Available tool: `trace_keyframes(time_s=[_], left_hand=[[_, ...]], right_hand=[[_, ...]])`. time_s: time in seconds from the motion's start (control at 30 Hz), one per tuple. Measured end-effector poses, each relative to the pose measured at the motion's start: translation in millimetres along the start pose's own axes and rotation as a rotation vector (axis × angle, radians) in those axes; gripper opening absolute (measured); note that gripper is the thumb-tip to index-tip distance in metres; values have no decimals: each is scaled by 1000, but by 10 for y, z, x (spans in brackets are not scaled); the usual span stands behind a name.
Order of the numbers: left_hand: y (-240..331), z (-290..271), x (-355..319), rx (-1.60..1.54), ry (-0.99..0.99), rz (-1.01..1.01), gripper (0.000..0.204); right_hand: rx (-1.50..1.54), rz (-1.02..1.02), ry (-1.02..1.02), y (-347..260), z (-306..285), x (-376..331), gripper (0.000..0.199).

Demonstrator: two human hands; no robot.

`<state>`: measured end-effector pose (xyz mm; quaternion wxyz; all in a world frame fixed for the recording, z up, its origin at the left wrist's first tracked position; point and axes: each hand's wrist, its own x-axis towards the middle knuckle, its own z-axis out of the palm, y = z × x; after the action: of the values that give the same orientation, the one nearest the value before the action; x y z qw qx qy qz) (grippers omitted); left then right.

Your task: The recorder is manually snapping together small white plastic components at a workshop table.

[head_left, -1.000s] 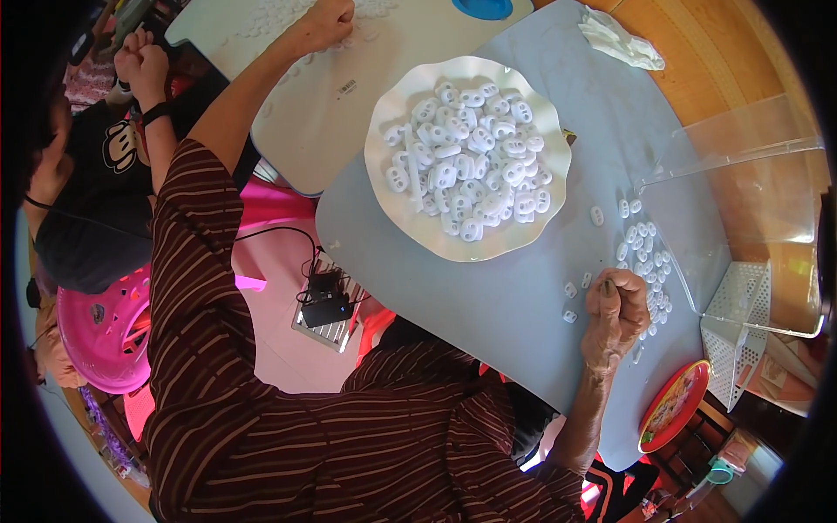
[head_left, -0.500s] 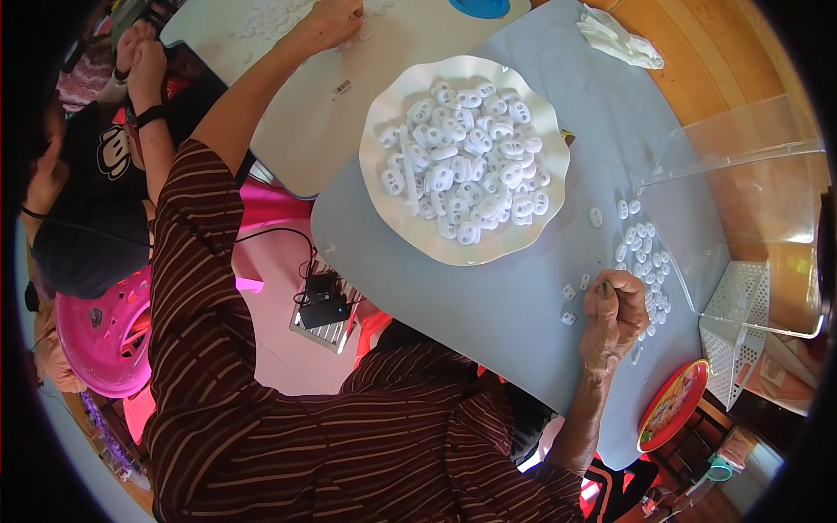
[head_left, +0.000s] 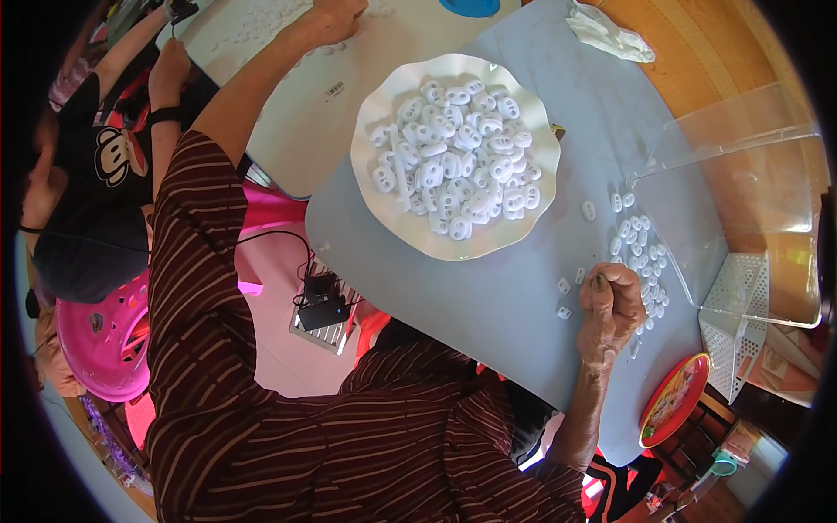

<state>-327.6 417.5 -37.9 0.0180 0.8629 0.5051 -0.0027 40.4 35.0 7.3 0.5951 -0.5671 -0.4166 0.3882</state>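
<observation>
My left hand [head_left: 340, 19] reaches across the cream table [head_left: 292, 131], fingers curled closed beside scattered small white pieces [head_left: 253, 28]. Whatever it may hold is hidden. Over the grey table [head_left: 418, 305], my right hand [head_left: 613, 301] is closed, its thumb pressed to the bent fingers; nothing can be made out in the grip. Loose white oval pieces with two holes [head_left: 641, 240] lie just beyond and beside it, with a few more [head_left: 565, 312] to its left. Between my hands stands a wavy-rimmed cream bowl [head_left: 370, 205], heaped with larger white two-hole oval pieces [head_left: 466, 157].
A clear plastic box [head_left: 728, 161] and a white perforated basket [head_left: 732, 349] stand at the right. Nearer lies a red-rimmed round tray [head_left: 676, 401]. Crumpled white plastic [head_left: 609, 33] rests at the far edge. At the left sits another person [head_left: 96, 200] in black near a pink chair [head_left: 100, 349].
The other person's hands, formerly together, are now apart, one raised toward the cream table with something dark at it. My hands stay nearly in place, still closed. The view has shifted slightly.
</observation>
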Motion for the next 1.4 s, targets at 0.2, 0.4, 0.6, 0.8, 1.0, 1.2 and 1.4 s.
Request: trace_keyframes(time_s=[0.2, 0.4, 0.6, 0.8, 1.0, 1.2, 1.4], left_hand=[[-274, 94, -186, -460, 130, -196, 10], [-619, -226, -420, -768, 513, -64, 20], [1823, -1211, -1346, -787, 367, 148, 23], [3183, -817, -1739, -562, 251, 896, 20], [3766, -399, -1645, -274, 401, 883, 15], [3565, -653, -1697, -323, 391, 836, 14], [2586, -1053, -1447, -746, 522, 690, 9]], right_hand=[[51, 15, -37, -5, 13, 16, 6], [251, 29, -14, -38, 41, 58, 4], [346, 47, 12, -10, -69, 56, 5], [500, 76, -1, -37, 29, 69, 6], [446, 43, 10, 27, -100, 59, 9], [406, 27, 48, 47, -108, 30, 8], [410, 29, -24, 52, -118, 46, 7]])
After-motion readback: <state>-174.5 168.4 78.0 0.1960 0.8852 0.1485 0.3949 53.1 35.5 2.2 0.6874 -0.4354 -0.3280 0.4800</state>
